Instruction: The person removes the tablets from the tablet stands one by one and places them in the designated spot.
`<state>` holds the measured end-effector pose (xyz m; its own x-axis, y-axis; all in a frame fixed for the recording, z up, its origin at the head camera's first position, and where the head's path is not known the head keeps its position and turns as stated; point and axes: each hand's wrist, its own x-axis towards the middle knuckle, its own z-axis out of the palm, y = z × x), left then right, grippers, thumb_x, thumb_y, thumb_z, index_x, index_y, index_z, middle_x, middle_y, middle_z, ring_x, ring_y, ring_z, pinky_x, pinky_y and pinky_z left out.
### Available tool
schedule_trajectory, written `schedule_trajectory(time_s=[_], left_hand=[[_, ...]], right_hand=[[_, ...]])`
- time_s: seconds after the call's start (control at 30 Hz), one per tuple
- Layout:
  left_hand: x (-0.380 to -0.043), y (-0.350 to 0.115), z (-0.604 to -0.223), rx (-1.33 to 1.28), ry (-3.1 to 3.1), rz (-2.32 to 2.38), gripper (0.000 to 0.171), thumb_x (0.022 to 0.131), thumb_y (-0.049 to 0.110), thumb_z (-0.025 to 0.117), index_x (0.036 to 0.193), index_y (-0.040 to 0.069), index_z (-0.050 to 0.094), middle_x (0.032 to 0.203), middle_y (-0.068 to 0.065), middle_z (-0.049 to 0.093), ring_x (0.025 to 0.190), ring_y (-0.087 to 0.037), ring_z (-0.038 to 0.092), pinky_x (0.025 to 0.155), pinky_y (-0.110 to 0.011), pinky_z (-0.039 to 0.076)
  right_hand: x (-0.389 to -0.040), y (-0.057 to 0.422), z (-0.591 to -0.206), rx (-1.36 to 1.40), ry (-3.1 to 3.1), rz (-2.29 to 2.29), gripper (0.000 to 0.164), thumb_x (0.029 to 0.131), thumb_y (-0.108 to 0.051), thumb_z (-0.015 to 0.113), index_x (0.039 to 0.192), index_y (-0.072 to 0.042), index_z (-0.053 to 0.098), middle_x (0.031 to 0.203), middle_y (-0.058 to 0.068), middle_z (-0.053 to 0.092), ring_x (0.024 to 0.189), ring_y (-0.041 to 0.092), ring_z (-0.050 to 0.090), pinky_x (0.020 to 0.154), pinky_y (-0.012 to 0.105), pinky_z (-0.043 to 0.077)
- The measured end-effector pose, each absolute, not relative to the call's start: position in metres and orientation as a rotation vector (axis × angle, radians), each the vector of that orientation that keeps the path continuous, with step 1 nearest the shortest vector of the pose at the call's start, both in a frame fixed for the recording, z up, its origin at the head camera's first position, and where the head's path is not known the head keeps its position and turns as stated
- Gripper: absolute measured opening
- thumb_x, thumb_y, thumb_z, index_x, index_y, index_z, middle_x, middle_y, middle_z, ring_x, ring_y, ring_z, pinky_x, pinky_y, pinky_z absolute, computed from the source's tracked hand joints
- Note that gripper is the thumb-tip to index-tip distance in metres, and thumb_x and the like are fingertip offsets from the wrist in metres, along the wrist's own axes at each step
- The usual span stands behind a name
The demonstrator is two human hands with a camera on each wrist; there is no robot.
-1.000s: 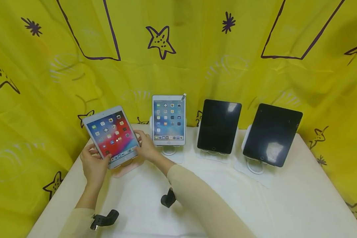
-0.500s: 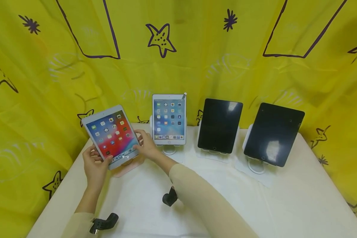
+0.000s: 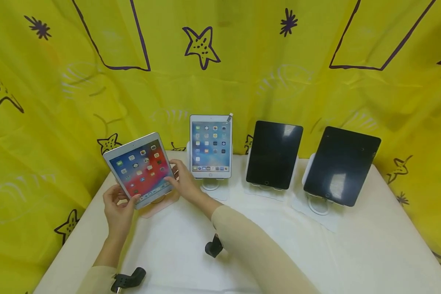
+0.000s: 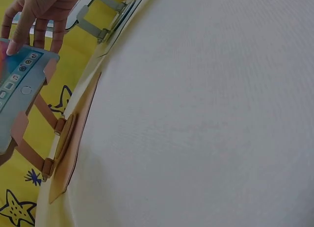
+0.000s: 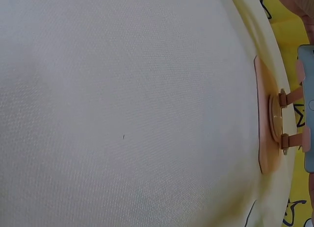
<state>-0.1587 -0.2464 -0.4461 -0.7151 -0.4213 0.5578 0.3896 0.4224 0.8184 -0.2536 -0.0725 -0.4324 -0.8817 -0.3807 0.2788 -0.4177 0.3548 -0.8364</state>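
A white tablet (image 3: 141, 169) with a red and blue home screen leans on a pink stand (image 3: 161, 205) at the left of the table. My left hand (image 3: 118, 210) grips its lower left edge, thumb at the front corner and fingers around the side. On the right edge, my right hand (image 3: 183, 181) holds the tablet with the thumb over the screen and fingers behind. In the left wrist view the right hand (image 4: 41, 11) shows above the tablet, whose lower edge sits in the pink clips (image 4: 19, 127). The right wrist view shows the pink base (image 5: 266, 138) flat on the cloth.
Right of my right hand stands another white tablet (image 3: 211, 145) with a lit screen. Two black-screened tablets, one (image 3: 273, 155) nearer the middle and one (image 3: 341, 165) farther right, rest on white stands. A yellow curtain (image 3: 242, 90) hangs behind the white-covered table (image 3: 279, 241).
The held tablet's tilt has changed: its top edge is lower and looks wider than before. Both hands keep their hold on its sides. The head view has shifted slightly.
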Motion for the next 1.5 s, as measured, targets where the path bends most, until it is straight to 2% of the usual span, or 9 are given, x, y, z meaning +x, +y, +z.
schedule_trajectory(time_s=[0.27,0.53,0.8,1.03,1.3,1.5], left_hand=[[-0.144,-0.229,-0.431,0.003,-1.914,-1.299,0.046,0.079,-0.014,0.065,0.117,-0.017,0.038,0.099,0.020,0.047,0.079,0.003,0.050,0.067,-0.004,0.042],[-0.143,-0.223,-0.427,0.028,-1.900,-1.278,0.048,0.077,-0.017,0.065,0.119,-0.016,0.042,0.097,0.017,0.045,0.074,0.005,0.048,0.066,-0.003,0.043],[-0.152,-0.239,-0.443,-0.007,-1.882,-1.246,0.054,0.073,-0.020,0.067,0.121,-0.012,0.043,0.098,0.019,0.045,0.073,0.007,0.048,0.064,-0.003,0.043],[-0.149,-0.241,-0.426,-0.048,-1.921,-1.254,0.056,0.074,-0.018,0.068,0.124,-0.010,0.043,0.099,0.019,0.046,0.073,0.005,0.049,0.064,-0.003,0.045],[-0.138,-0.237,-0.406,0.066,-2.050,-1.271,0.056,0.080,-0.008,0.068,0.129,-0.007,0.041,0.096,0.019,0.043,0.075,0.002,0.049,0.065,-0.003,0.044],[-0.132,-0.235,-0.395,0.093,-2.091,-1.338,0.057,0.079,-0.010,0.068,0.129,-0.006,0.039,0.095,0.016,0.044,0.071,0.004,0.050,0.063,-0.004,0.045]], right_hand=[[-0.251,-0.068,-0.435,0.802,-2.528,1.514,0.051,0.088,-0.016,0.067,0.129,-0.005,0.041,0.095,0.010,0.054,0.084,0.025,0.057,0.067,0.015,0.044],[-0.252,-0.067,-0.435,0.809,-2.495,1.543,0.046,0.087,-0.015,0.068,0.124,-0.005,0.042,0.090,0.010,0.058,0.075,0.014,0.052,0.064,0.015,0.043],[-0.249,-0.065,-0.422,0.875,-2.498,1.579,0.047,0.088,-0.015,0.067,0.125,-0.005,0.039,0.092,0.011,0.057,0.076,0.014,0.052,0.063,0.015,0.045],[-0.246,-0.059,-0.409,0.890,-2.482,1.669,0.049,0.087,-0.013,0.068,0.125,-0.008,0.037,0.096,0.012,0.057,0.077,0.015,0.053,0.064,0.015,0.046],[-0.235,-0.046,-0.392,0.920,-2.489,1.632,0.054,0.085,-0.014,0.070,0.128,-0.008,0.038,0.096,0.011,0.059,0.076,0.015,0.056,0.061,0.015,0.047],[-0.222,-0.036,-0.382,0.883,-2.518,1.656,0.055,0.085,-0.014,0.070,0.130,-0.009,0.038,0.094,0.009,0.057,0.074,0.013,0.054,0.061,0.016,0.047]])
